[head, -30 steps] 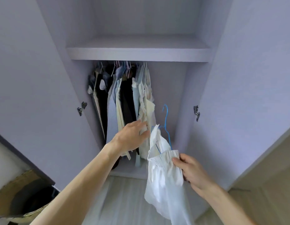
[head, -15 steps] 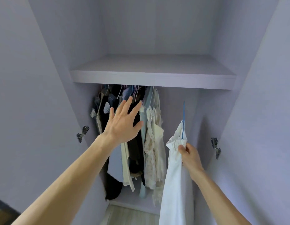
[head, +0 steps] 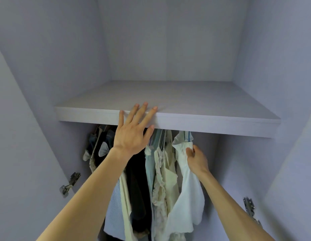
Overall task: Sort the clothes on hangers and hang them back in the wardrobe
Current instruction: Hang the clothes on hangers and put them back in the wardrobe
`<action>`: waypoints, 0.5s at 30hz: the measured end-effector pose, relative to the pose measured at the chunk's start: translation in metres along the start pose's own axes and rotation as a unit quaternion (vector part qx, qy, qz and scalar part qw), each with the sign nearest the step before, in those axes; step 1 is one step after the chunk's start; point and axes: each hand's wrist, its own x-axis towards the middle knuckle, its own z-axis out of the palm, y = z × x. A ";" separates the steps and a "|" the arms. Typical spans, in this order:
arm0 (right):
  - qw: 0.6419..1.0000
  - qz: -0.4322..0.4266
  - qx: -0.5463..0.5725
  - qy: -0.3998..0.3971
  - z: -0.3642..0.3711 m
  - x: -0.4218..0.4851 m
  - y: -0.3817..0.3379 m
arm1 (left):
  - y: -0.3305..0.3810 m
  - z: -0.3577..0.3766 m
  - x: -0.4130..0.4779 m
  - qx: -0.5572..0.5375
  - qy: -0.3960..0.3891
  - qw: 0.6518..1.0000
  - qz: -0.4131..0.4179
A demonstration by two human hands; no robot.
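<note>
Hanging white top [head: 186, 188] at R end of the row, just beside cream lace cami [head: 161, 180]. Pinched near its gathered neckline by R hand [head: 197, 160], w/ thumb and fingers curled into the cloth just below blue hanger [head: 188, 136]. Cannot tell if hooked yet, w/ rail and hook hidden behind shelf [head: 212, 126]. L hand [head: 133, 131] spread flat, fingers straight, resting over shelf front edge, holding nothing.

To do well, imo: feel for the rail w/ the hook, not by eye. Lift by the hanger neck rather than by fabric, to avoid slipping off the thin wire. Let go only after feeling weight on the rail. Then tug hem straight.

Materials: thin, crinkly, cotton-like white weave, ruched top, flared uneven hem. Slim blue wire, prob plastic-coated and slippery. Frilly lace and narrow straps next door, easy to snag. Further L, pale blue piece [head: 149, 171] and soft black garment [head: 137, 185]. Matte lilac-grey laminate w/ faint grain on shelf and walls; small metal hinges [head: 70, 184] either side.
</note>
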 end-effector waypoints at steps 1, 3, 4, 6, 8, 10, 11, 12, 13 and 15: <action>1.000 0.006 -0.004 -0.002 0.004 0.010 0.000 | 0.000 0.006 0.000 -0.004 0.013 1.000 -0.003; 1.000 0.020 -0.014 -0.006 0.012 0.027 0.000 | 0.000 0.015 0.001 -0.011 0.032 0.999 -0.013; 0.999 0.028 -0.019 -0.009 0.017 0.035 0.000 | 0.001 0.018 0.002 -0.015 0.041 0.999 -0.020; 0.998 0.041 -0.033 -0.020 0.028 0.046 0.001 | 0.003 0.022 0.004 -0.023 0.055 0.998 -0.027; 0.996 0.048 -0.064 -0.035 0.042 0.051 0.006 | 0.004 0.026 0.005 -0.030 0.066 0.997 -0.028; 0.994 0.039 -0.093 -0.042 0.056 0.050 0.015 | 0.002 0.028 0.006 -0.037 0.078 0.996 -0.028; 0.994 0.030 -0.097 -0.045 0.062 0.047 0.019 | 0.002 0.029 0.006 -0.040 0.083 0.995 -0.027; 0.993 0.017 -0.104 -0.050 0.068 0.045 0.023 | 0.002 0.030 0.006 -0.042 0.087 0.995 -0.026; 0.991 0.006 -0.120 -0.061 0.074 0.043 0.026 | 0.002 0.031 0.006 -0.043 0.090 0.995 -0.027; 0.981 -0.006 -0.170 -0.093 0.083 0.039 0.031 | 0.002 0.032 0.007 -0.045 0.092 0.994 -0.032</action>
